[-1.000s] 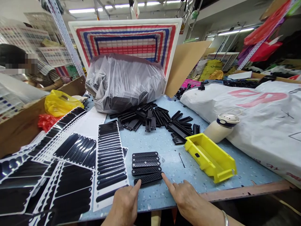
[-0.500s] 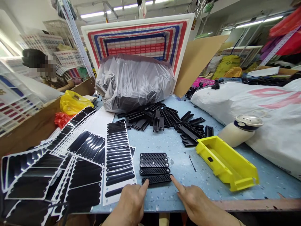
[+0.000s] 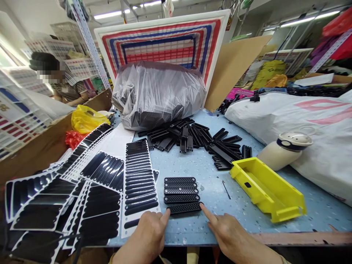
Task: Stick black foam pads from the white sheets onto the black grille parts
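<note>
Several black ribbed plastic strips (image 3: 181, 190) lie in a row on the blue tabletop (image 3: 247, 216). The nearest strip (image 3: 184, 208) sits between my two index fingers. My left hand (image 3: 150, 233) has its forefinger stretched to the strip's left end, the other fingers curled under. My right hand (image 3: 225, 231) points its forefinger at the strip's right end, the other fingers folded. Neither hand grips anything. A loose heap of black strips (image 3: 192, 137) lies farther back.
White sheets of black oval stickers (image 3: 139, 176) cover the left. A yellow plastic tray (image 3: 268, 189) lies at the right, with a white device (image 3: 283, 148) and a white sack (image 3: 302, 117) behind. A grey bag of parts (image 3: 158, 93) stands at the back. Another person (image 3: 63, 84) sits far left.
The view has shifted slightly. Both forefingers stay at the ends of the nearest strip, which has turned a little closer to parallel with the row.
</note>
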The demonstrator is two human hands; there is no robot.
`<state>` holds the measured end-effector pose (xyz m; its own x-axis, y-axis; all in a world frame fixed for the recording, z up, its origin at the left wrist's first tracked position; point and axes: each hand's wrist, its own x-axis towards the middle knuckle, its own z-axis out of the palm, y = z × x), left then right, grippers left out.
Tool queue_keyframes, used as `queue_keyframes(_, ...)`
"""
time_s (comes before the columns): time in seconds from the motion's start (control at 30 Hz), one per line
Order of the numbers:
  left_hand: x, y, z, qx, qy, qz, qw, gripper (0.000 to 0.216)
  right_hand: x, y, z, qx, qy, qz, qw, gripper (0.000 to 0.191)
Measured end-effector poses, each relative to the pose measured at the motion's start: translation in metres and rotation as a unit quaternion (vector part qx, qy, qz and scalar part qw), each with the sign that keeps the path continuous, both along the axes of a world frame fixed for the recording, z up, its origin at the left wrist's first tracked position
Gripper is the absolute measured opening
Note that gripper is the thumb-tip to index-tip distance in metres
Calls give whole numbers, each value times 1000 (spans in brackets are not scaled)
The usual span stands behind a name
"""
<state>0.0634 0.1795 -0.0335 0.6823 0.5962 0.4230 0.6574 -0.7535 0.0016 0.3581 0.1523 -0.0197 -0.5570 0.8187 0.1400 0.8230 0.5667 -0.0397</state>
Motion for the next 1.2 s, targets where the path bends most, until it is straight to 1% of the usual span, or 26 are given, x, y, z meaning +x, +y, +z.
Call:
queue_keyframes(0.07,0,2,4,-26,-9,-8,1000,51,2,6,0,-25,59,-24,998,48)
queue_keyframes(0.13,0,3,8,-50,-35,-9,998,47,0,18,6,-64,109,-49,991,42)
queue_keyframes(0.23,3,5,13,-81,-98,-1,992,38,-13,45,23,-112,115,-87,983,35)
queue_keyframes(0.3,4,6,13,-95,-144,11,985,32,-28,63,34,-115,99,-98,984,32)
queue_keyframes(0.37,4,8,8,-94,-185,39,977,30,-43,78,43,-114,88,-92,985,30)
queue_keyframes(0.4,3,10,3,-96,-200,55,974,34,-49,84,46,-115,83,-88,986,29)
queue_keyframes(0.47,2,13,-10,-117,-218,87,965,53,-60,92,48,-120,68,-80,987,26)
queue_keyframes(0.53,4,16,-24,-168,-225,109,954,71,-67,97,47,-129,52,-74,988,24)
queue_keyframes(0.57,6,17,-29,-196,-228,116,947,75,-69,98,45,-132,44,-72,988,24)
queue_keyframes(0.67,15,21,-38,-246,-246,130,928,73,-78,100,39,-136,28,-76,987,25)
queue_keyframes(0.73,22,23,-37,-255,-261,138,921,70,-83,101,38,-134,30,-83,987,25)
queue_keyframes(0.8,25,25,-34,-256,-270,141,917,68,-83,100,43,-128,44,-92,987,24)
queue_keyframes(0.87,24,26,-32,-260,-271,139,917,66,-67,96,55,-115,65,-107,985,29)
queue_keyframes(0.9,23,27,-31,-263,-269,135,917,66,-52,92,62,-102,81,-119,984,33)
queue_keyframes(0.97,17,26,-31,-269,-265,122,918,66,-7,83,78,-65,109,-151,980,38)
queue_keyframes(1.0,15,26,-31,-265,-267,114,919,66,20,79,84,-18,150,-180,972,35)
queue_keyframes(1.03,12,25,-32,-255,-276,108,921,66,48,75,88,28,170,-220,960,31)
queue_keyframes(1.07,10,24,-34,-237,-290,105,921,65,75,71,91,47,158,-271,948,26)
queue_keyframes(1.1,9,23,-37,-216,-309,104,920,64,100,67,92,64,137,-330,932,22)
queue_keyframes(1.13,9,22,-41,-194,-331,107,917,62,121,64,91,65,115,-376,917,20)
queue_keyframes(1.2,10,23,-49,-168,-371,109,907,57,149,60,88,59,99,-404,907,16)
